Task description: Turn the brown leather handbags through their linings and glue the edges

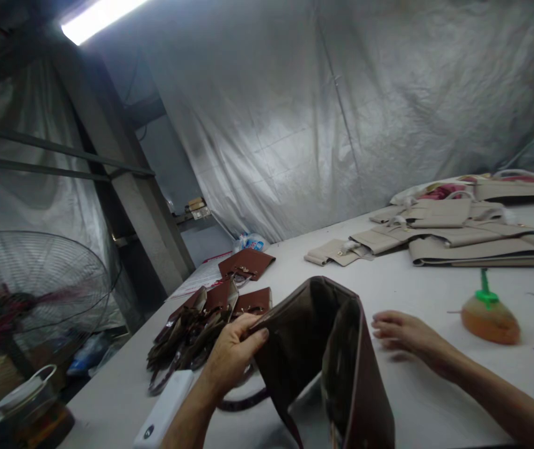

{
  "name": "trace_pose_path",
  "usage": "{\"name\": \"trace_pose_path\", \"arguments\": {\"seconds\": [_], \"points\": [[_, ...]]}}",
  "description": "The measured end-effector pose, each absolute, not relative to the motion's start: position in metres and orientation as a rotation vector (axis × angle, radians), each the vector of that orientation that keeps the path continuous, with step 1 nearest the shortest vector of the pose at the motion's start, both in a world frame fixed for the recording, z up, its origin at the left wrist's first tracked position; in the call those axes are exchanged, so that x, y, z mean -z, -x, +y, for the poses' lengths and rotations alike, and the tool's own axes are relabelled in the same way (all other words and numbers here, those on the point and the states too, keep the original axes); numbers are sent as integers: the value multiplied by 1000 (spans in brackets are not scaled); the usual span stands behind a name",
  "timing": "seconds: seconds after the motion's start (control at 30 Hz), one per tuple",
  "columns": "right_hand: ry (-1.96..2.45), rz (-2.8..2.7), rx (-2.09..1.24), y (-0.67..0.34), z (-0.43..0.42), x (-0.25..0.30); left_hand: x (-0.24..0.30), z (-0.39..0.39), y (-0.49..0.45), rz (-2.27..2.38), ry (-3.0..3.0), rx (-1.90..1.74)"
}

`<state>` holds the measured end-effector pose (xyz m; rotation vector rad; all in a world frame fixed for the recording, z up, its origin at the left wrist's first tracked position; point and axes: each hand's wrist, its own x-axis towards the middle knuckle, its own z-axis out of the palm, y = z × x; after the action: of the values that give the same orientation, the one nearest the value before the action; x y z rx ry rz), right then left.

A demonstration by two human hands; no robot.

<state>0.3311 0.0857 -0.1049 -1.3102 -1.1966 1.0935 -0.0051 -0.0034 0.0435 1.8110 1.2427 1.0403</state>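
A dark brown handbag (374,374) stands in front of me on the white table, its mouth gaping so that the dark lining shows. My left hand (234,349) grips the bag's left upper edge, thumb on the near side. A curved brown strap (246,402) hangs beside that hand. My right hand (400,333) is just right of the bag, slightly blurred, fingers stretched out and holding nothing. Left of the bag lies a pile of brown bags (220,302) with handles. A white box-shaped device (166,405) sits by my left forearm.
Beige bag pieces (454,234) are heaped at the back right of the table (304,259). An orange-filled bottle with a green nozzle (490,318) stands at right. At left are a large fan (28,299) and a lidded jug (33,405).
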Motion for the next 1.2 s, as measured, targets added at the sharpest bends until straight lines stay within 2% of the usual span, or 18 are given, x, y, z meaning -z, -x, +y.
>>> {"name": "trace_pose_path", "arguments": {"seconds": [0.13,0.3,0.4,0.53,0.67,1.2], "points": [[1232,-1190,-831,-340,80,50,-22,1,3,1206,-1602,-1044],[997,-1751,-470,-301,43,-49,-13,5,2,1166,-1586,-1035],[752,-2118,-264,-272,35,-81,-14,7,3,1215,-1648,-1042],[747,-2503,-29,-244,47,-89,-13,9,4,1253,-1695,-1052],[823,-2603,105,-230,59,-84,-12,9,2,1236,-1684,-1074],[925,-2604,-22,-219,62,-78,-11,12,-10,1211,-1677,-1139]]}}
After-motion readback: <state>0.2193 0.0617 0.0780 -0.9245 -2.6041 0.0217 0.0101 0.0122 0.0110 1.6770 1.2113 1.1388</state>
